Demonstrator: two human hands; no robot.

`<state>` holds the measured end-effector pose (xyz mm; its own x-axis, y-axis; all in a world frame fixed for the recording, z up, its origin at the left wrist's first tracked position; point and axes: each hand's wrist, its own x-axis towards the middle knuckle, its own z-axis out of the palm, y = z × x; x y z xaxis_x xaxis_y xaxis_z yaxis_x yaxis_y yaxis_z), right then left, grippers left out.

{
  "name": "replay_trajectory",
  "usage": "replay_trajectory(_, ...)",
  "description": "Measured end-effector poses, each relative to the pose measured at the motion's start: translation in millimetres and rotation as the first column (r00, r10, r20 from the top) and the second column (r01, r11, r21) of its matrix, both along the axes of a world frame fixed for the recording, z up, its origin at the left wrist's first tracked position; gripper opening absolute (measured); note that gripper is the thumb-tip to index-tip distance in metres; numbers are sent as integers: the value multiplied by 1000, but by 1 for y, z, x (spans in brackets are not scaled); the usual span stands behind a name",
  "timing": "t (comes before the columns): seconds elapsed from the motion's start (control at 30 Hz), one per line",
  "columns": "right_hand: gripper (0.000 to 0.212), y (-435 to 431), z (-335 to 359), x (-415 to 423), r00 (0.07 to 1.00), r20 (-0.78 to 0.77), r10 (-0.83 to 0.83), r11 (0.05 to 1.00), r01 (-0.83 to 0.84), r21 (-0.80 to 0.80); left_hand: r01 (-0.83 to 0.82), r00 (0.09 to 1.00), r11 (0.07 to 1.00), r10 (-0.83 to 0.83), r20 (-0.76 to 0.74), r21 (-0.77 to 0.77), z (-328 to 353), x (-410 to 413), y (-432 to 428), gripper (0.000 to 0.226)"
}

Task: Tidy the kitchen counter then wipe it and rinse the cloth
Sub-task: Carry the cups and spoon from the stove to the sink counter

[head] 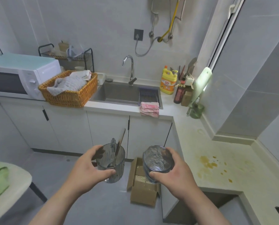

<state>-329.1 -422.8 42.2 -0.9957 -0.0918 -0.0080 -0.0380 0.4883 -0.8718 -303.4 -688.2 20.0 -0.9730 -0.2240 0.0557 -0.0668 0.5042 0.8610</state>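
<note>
Head camera is looking down at my two hands in front of the kitchen counter (216,143). My left hand (88,166) is wrapping around a ribbed glass (112,163), thumb at the near side and fingers pressed on the far side, so the grip is closed firmly on it. A spoon (118,150) is standing inside this glass and is leaning toward 1 o'clock. My right hand (173,171) is clasping a second, wavy glass (157,161) in the same way, thumb near me and fingers curling over the far rim; this glass is tilting a little toward me. Both glasses are hanging in the air above the floor, apart from each other, with an open cardboard box (142,187) lying on the floor below and between them.

At 3 o'clock from my right hand the counter is showing yellow-brown stains (208,163). At 12 o'clock the sink (119,93) is sitting under the tap (129,65), and a pink cloth (149,108) is hanging over the counter edge at its right corner. A yellow soap bottle (168,82) is standing just right of the sink. At 11 o'clock a wicker basket (69,95) with towels is sitting beside the microwave (17,75).
</note>
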Motion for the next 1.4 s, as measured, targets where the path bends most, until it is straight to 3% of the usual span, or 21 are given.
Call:
replay_trajectory(0.17,75,-41,3,-42,999,-2,-32,999,32,19,29,1000,1000,-29,3,3,0,-53,-40,84)
replay_trajectory(0.33,85,-61,1,-71,998,-1,-63,997,63,42,70,997,997,-70,17,-8,-5,-94,-62,83)
replay_trajectory(0.53,77,-61,-7,-103,992,32,-121,993,120,14,125,989,992,-126,71,12,-7,-139,-63,84)
replay_trajectory(0.87,75,-26,-26,-198,979,56,-195,980,196,-27,236,968,972,-237,78,13,-14,-248,-29,79)
replay_trajectory(1.07,92,1,-33,-275,968,59,-245,969,247,-15,255,964,967,-256,79,16,-18,-330,-1,78)
replay_trajectory(1.17,85,17,-28,-301,965,53,-256,966,257,-26,271,959,962,-271,84,11,-21,-363,19,91)
replay_trajectory(1.4,72,54,-30,-334,935,73,-347,937,349,-16,381,919,924,-380,106,10,-28,-421,59,94)
